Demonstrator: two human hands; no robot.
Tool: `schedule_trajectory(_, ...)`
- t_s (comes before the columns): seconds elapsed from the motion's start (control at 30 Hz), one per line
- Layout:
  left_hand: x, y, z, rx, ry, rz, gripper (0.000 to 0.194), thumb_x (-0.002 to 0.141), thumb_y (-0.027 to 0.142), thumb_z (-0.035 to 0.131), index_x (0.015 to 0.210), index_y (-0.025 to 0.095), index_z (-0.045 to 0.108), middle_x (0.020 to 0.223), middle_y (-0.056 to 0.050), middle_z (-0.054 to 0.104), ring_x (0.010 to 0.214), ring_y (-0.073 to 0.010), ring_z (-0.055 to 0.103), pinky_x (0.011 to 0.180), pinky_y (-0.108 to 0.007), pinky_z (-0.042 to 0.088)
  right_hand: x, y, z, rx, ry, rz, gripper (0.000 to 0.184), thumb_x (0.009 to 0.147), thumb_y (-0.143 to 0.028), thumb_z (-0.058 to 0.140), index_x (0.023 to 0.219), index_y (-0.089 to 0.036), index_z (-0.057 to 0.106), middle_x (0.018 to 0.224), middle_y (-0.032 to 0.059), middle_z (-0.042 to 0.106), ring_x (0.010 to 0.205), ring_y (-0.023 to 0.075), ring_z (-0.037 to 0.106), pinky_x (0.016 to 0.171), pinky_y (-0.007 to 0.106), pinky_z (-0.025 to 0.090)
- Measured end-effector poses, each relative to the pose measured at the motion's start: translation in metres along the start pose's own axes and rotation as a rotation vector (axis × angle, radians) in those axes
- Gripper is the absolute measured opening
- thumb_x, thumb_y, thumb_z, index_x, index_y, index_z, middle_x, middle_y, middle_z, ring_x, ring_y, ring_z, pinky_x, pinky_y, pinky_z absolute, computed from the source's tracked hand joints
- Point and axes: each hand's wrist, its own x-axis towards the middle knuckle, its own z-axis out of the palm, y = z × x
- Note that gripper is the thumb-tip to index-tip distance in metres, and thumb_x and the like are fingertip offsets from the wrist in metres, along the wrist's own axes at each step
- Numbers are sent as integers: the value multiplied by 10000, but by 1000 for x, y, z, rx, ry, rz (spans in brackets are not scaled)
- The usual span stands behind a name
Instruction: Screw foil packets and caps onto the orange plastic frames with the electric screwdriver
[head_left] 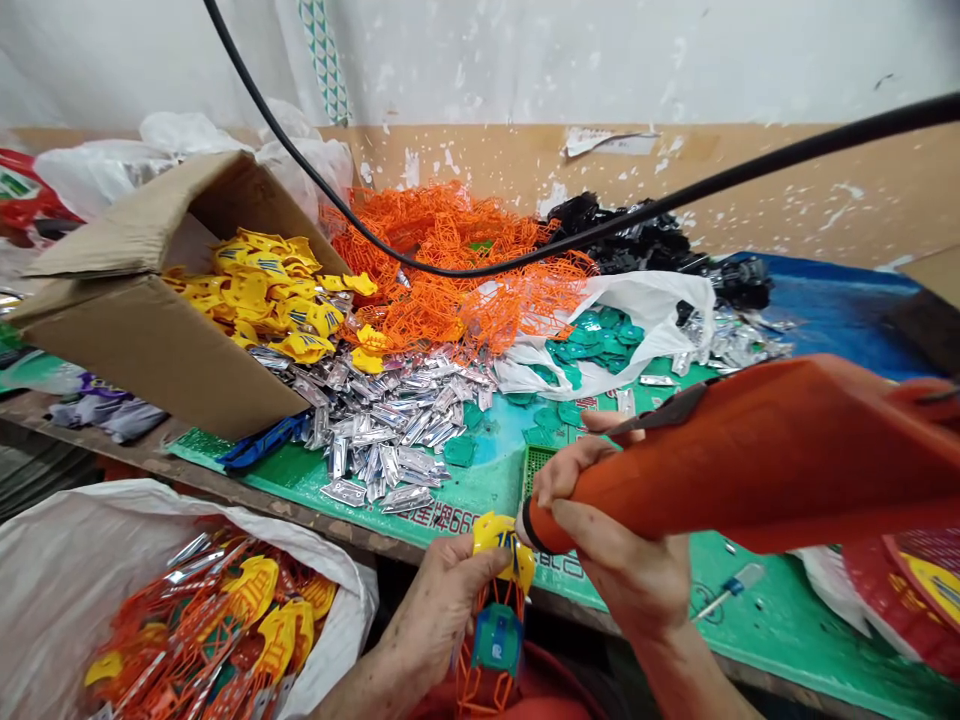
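Note:
My left hand is closed around a small toy assembly, made of a yellow plastic piece on top, a teal piece below and an orange mesh frame. My right hand grips the front of a large orange power screwdriver, with its tip pressed against the yellow piece. Both hands sit at the front edge of the green-covered table.
A tipped cardboard box spills yellow parts. Silver pieces, orange mesh frames, black parts and a white bag of teal parts cover the table. A white sack at lower left holds finished pieces. Black cables hang overhead.

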Motion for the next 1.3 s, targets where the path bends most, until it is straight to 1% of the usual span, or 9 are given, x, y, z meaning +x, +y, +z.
schedule_trajectory(0.1, 0, -2, -2, 42, 15, 29, 313, 679, 382, 765, 771, 85, 737, 642, -47, 654, 597, -135, 543, 564, -217, 399, -1, 4, 0, -10, 1, 8, 255, 723, -232, 691, 965, -253, 613, 758, -6, 585, 667, 170, 580, 688, 384, 520)
schedule_trajectory(0.2, -1, -4, -3, 71, 18, 47, 337, 685, 410, 762, 795, 92, 737, 629, -32, 645, 574, -122, 515, 534, -205, 381, -2, 1, 3, 44, 18, 7, 395, 711, -202, 695, 1080, -273, 574, 744, -24, 582, 647, 158, 579, 685, 373, 517)
schedule_trajectory(0.33, -2, -2, -4, 93, 12, 28, 359, 672, 424, 772, 800, 92, 729, 597, -16, 620, 522, -111, 504, 486, -202, 383, 2, -15, 5, 196, 22, 2, 531, 675, -134, 693, 1154, -301, 534, 712, -49, 583, 613, 133, 571, 640, 333, 505)
schedule_trajectory(0.5, 0, 5, -14, 58, 80, 7, 333, 721, 428, 751, 811, 110, 705, 570, -2, 606, 482, -103, 523, 489, -211, 449, 22, -24, -5, 197, 181, -42, 584, 611, -110, 683, 1154, -279, 547, 658, -54, 590, 575, 136, 555, 604, 336, 490)
schedule_trajectory(0.6, 0, 9, -21, -8, 57, -9, 309, 725, 367, 768, 896, 117, 709, 686, -38, 677, 555, -117, 588, 551, -223, 498, 31, -8, -15, 84, 250, -51, 514, 589, -138, 699, 1080, -244, 592, 653, -43, 590, 571, 145, 557, 579, 336, 477)
schedule_trajectory(0.8, 0, 12, -22, -58, 13, -47, 300, 720, 297, 784, 936, 99, 726, 816, -96, 738, 662, -148, 648, 635, -238, 527, 32, 25, -23, -47, 234, -54, 217, 623, -178, 677, 835, -204, 641, 655, -22, 579, 586, 151, 564, 598, 356, 496)
schedule_trajectory(0.97, 2, 13, -20, -38, 26, -86, 300, 710, 314, 790, 909, 97, 729, 774, -88, 735, 606, -135, 635, 585, -224, 511, 32, 32, -20, -26, 228, -40, 203, 625, -196, 694, 823, -210, 649, 645, -20, 589, 589, 160, 572, 600, 365, 504)
schedule_trajectory(1.13, 3, 12, -21, -45, 12, -71, 275, 732, 290, 774, 925, 99, 734, 798, -91, 741, 627, -130, 635, 610, -223, 512, 31, 38, -19, -48, 240, -40, 217, 620, -202, 704, 830, -212, 649, 651, -19, 595, 609, 164, 578, 631, 379, 513)
schedule_trajectory(1.3, 5, 12, -23, -47, 0, -57, 281, 737, 287, 770, 940, 96, 735, 806, -94, 738, 657, -141, 644, 635, -229, 518, 31, 39, -19, -60, 236, -48, 120, 624, -189, 704, 711, -201, 623, 657, -13, 599, 605, 154, 573, 624, 368, 511)
